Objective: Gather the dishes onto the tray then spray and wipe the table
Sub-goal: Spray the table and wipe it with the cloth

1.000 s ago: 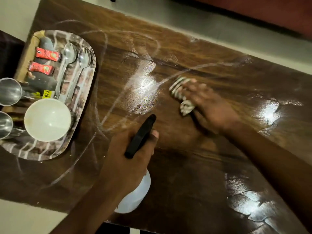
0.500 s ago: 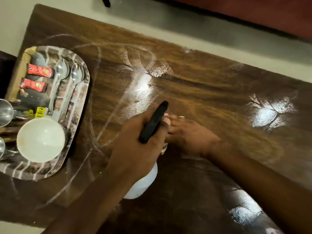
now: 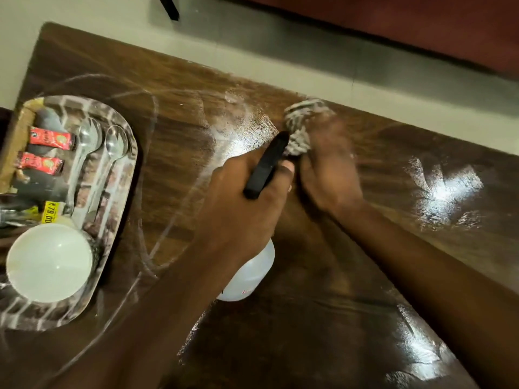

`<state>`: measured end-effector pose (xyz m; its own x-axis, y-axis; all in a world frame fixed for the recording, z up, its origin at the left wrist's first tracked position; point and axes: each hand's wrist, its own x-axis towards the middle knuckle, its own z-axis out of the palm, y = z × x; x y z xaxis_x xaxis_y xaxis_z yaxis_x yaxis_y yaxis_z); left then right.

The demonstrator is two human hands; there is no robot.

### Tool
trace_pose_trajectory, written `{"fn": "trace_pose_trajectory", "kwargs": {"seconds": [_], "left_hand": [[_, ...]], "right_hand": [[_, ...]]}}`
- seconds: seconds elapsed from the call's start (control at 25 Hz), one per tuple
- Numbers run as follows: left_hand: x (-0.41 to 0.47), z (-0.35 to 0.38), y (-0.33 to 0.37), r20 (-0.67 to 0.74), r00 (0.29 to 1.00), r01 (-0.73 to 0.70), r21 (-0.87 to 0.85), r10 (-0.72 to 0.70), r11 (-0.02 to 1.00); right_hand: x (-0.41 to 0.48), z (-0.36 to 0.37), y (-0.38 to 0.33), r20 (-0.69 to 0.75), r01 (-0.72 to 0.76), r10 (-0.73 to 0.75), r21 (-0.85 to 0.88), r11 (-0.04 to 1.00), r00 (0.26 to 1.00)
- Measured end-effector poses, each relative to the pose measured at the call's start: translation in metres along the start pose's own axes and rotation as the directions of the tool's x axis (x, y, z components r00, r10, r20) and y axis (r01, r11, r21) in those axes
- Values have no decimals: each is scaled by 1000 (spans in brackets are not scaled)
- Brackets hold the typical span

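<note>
My left hand [image 3: 241, 200] grips a white spray bottle [image 3: 250, 273] with a black trigger head [image 3: 266, 164], held above the middle of the dark wooden table [image 3: 323, 318]. Just to its right, my right hand [image 3: 328, 169] presses a bunched striped cloth [image 3: 302, 122] against the wet tabletop near the far edge; the hand is motion-blurred. At the left stands the patterned tray [image 3: 112, 214]. It carries a white bowl [image 3: 49, 262], two clear spoons [image 3: 95, 153] and two red sachets [image 3: 49, 151].
Wet streaks and shiny patches [image 3: 446, 189] cover the table. The far table edge runs close behind the cloth, with pale floor beyond. Steel cups are cut off at the left frame edge beside the tray. A yellow price tag [image 3: 52, 211] lies on the tray.
My right hand has swept the cloth from behind my left hand out toward the far edge. The left hand with the bottle has stayed roughly in place; the view shifted down slightly.
</note>
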<state>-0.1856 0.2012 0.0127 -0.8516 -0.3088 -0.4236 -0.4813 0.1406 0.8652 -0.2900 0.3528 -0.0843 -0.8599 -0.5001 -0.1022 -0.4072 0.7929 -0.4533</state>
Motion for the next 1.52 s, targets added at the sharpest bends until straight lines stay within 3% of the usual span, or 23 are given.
{"fn": "trace_pose_trajectory", "kwargs": {"seconds": [0.08, 0.12, 0.16, 0.28, 0.32, 0.4, 0.48, 0.56, 0.6, 0.64, 0.72, 0.76, 0.84, 0.88, 0.92, 1.04, 1.08, 1.12, 1.2, 1.24, 1.32, 1.4, 1.52], "left_hand": [[7, -3, 2, -47, 999, 8, -10, -8, 1000], [10, -5, 3, -68, 998, 7, -8, -8, 1000], [12, -7, 4, -79, 997, 5, -8, -5, 1000], [17, -14, 5, -97, 995, 17, -20, -19, 1000], [18, -15, 5, -105, 994, 23, -16, -24, 1000], [20, -15, 6, -110, 994, 26, -13, -27, 1000], [21, -13, 7, -108, 994, 22, -15, -23, 1000], [20, -14, 8, -113, 993, 10, -46, -15, 999], [19, -15, 7, -114, 994, 3, -43, -8, 999], [17, -16, 5, -112, 994, -3, -29, -1, 1000], [10, -18, 3, -112, 994, -15, -16, 13, 1000], [7, -21, 0, -112, 994, -16, -15, 14, 1000], [1, -25, -7, -108, 994, -1, -5, 1, 1000], [-3, -27, -10, -112, 994, 12, -15, -14, 1000], [-8, -29, -14, -118, 992, 29, -25, -32, 999], [-24, -36, -25, -131, 988, 73, -45, -79, 996], [-29, -39, -29, -133, 988, 78, -45, -83, 996], [-33, -42, -34, -132, 988, 81, -38, -85, 996], [-39, -49, -46, -131, 986, 99, -34, -102, 995], [-42, -52, -51, -128, 985, 109, -35, -113, 993], [-48, -61, -60, -139, 983, 116, -20, -118, 993], [-52, -70, -67, -159, 978, 131, -45, -136, 990], [-56, -81, -75, -167, 973, 149, -73, -159, 986]], "right_hand": [[-5, 3, -10, 262, 506, -489, 5, 863, 832], [4, -2, 0, 310, 631, -596, -15, 775, 740], [15, -7, 12, 318, 637, -590, -65, 768, 743], [40, -20, 35, 8, 40, -40, -108, 993, 999], [43, -17, 31, -120, -183, 178, -27, 983, 977], [41, -4, 7, -191, -331, 332, 36, 943, 924], [24, 7, -6, -14, 8, -9, -43, 999, 1000], [7, -1, 3, 283, 518, -481, -71, 852, 830], [9, -11, 16, 344, 634, -574, -85, 769, 743], [10, -18, 32, 325, 615, -550, -141, 776, 769], [6, -26, 63, 62, 188, -179, -209, 960, 982], [3, -31, 73, -128, -119, 103, -125, 985, 986], [-2, -27, 66, -327, -554, 569, 147, 820, 755], [-4, -21, 54, -326, -635, 668, 216, 742, 669], [-9, -13, 36, -306, -640, 674, 217, 737, 672], [-37, 18, -18, -79, -155, 154, -7, 988, 985], [-42, 22, -30, 96, 125, -120, -52, 991, 988], [-38, 22, -33, 265, 389, -360, -65, 919, 895], [-5, 14, -25, 395, 637, -553, -116, 762, 734], [14, 12, -24, 331, 557, -489, -150, 817, 807], [56, 8, -31, 28, 79, -76, -114, 990, 997], [86, 16, -57, -99, -220, 220, 12, 975, 970], [65, 44, -104, 101, 81, -77, -36, 996, 992]]}}
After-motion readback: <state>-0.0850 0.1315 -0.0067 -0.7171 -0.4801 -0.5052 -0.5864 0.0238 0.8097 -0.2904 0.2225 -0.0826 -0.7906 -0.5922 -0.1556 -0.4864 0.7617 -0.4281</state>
